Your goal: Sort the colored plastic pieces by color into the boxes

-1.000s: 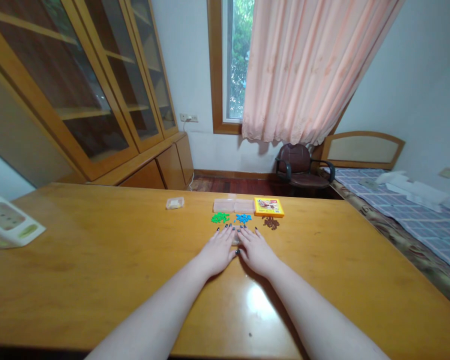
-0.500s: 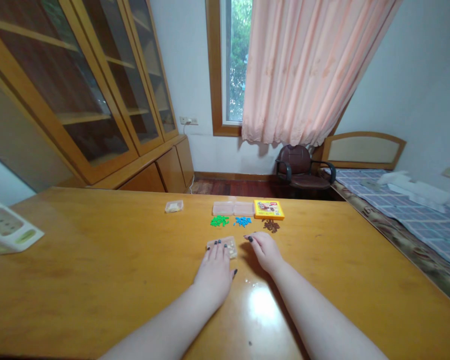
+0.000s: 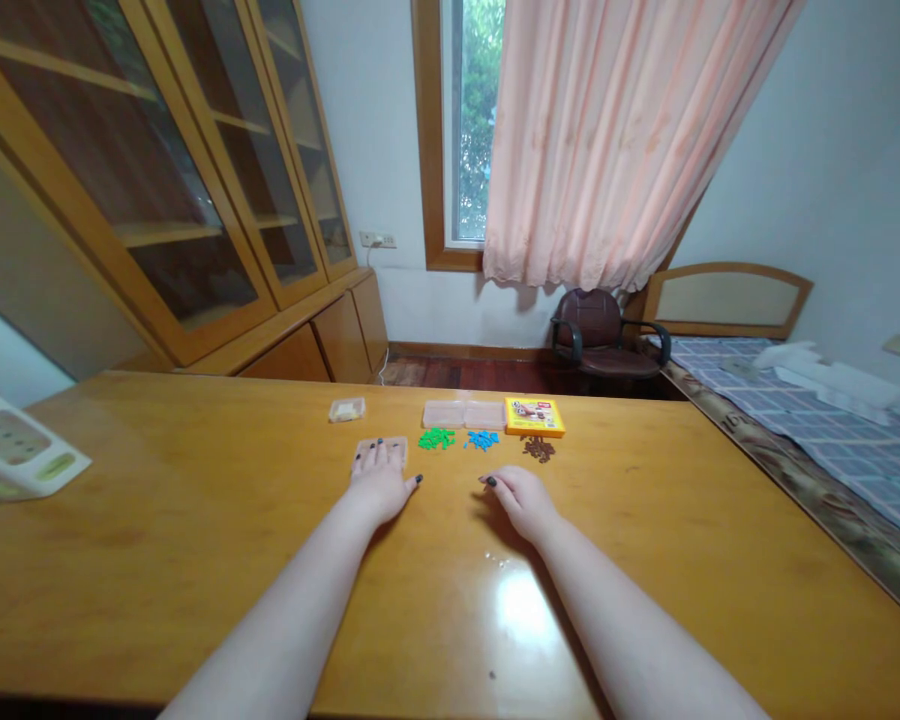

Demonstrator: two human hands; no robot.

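Looking over the wooden table (image 3: 217, 540), we see the left hand (image 3: 379, 490) spread flat, its grip released, and the right hand (image 3: 523, 500) loosely curled; we cannot tell whether it pinches anything. Beyond it lies a yellow box (image 3: 534, 417). We find the clear box (image 3: 401, 452) under the left hand, near the green pile (image 3: 436, 438). The brown pile (image 3: 539, 449) and blue pile (image 3: 483, 440) lie farther right.

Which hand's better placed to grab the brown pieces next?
Right, probably: the right hand is nearer the brown pieces, though whether it holds something is unclear. The left hand rests on the clear case.
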